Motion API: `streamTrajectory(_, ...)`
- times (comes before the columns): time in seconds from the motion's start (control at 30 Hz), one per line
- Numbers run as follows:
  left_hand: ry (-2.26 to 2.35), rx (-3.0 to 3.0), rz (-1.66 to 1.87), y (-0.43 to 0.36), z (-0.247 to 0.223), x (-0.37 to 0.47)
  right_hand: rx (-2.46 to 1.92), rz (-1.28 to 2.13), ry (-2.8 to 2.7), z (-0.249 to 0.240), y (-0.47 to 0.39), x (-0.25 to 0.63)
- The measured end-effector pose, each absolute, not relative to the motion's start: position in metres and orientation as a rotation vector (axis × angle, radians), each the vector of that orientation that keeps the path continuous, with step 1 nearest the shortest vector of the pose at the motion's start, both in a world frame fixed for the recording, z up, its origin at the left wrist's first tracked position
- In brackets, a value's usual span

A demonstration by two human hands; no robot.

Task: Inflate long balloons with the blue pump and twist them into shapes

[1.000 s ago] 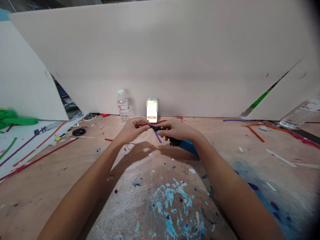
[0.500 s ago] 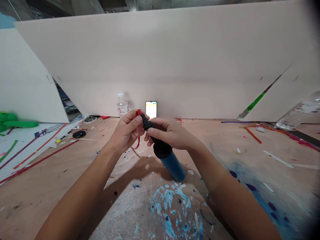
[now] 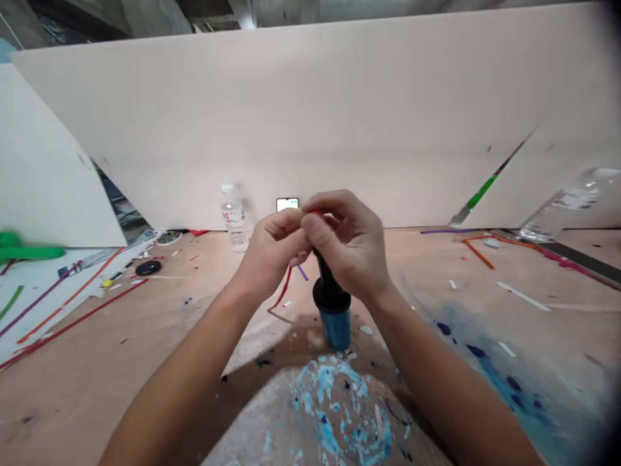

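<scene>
A balloon hand pump (image 3: 336,327) with a blue barrel and black top stands nearly upright on the table, its nozzle end mostly covered by my hands. My right hand (image 3: 352,246) is closed high up at the nozzle, thumb and fingers pinching a bit of red balloon. Against it, my left hand (image 3: 276,252) is closed too, its fingertips meeting the right ones on the same balloon. The limp tail of the red balloon (image 3: 281,294) dangles below my left hand towards the table. How far the balloon's mouth covers the nozzle is hidden.
Behind my hands a phone (image 3: 287,204) leans on the white board (image 3: 310,116), near a water bottle (image 3: 235,223). Flat balloons (image 3: 82,320) and an inflated green one (image 3: 33,252) lie left. Another bottle (image 3: 557,210) and a green-handled brush (image 3: 480,194) lean right.
The pump has tilted to a more upright stance. My right hand has moved up from the pump's neck to the nozzle tip, meeting my left hand at the red balloon.
</scene>
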State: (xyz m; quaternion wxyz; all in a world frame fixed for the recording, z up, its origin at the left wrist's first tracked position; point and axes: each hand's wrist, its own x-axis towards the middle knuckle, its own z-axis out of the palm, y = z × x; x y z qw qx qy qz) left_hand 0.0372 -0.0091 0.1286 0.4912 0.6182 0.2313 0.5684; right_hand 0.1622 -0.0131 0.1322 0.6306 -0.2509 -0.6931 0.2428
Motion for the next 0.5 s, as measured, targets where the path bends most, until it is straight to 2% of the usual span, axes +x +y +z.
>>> streamTrajectory(0.2, 0.718, 1.841, 1.292, 0.002, 0.137, 0.055, -0.647, 0.609, -1.424, 0.134, 0.003, 0.180)
streamTrajectory(0.4, 1.299, 2.497, 1.391, 0.026, 0.126, 0.026, -0.724, 0.595, -1.521, 0.131, 0.013, 0.187)
streamTrajectory(0.5, 1.547, 2.408, 1.410, 0.047, 0.141, 0.011, -0.758, 0.629, -1.533, 0.131, 0.011, 0.189)
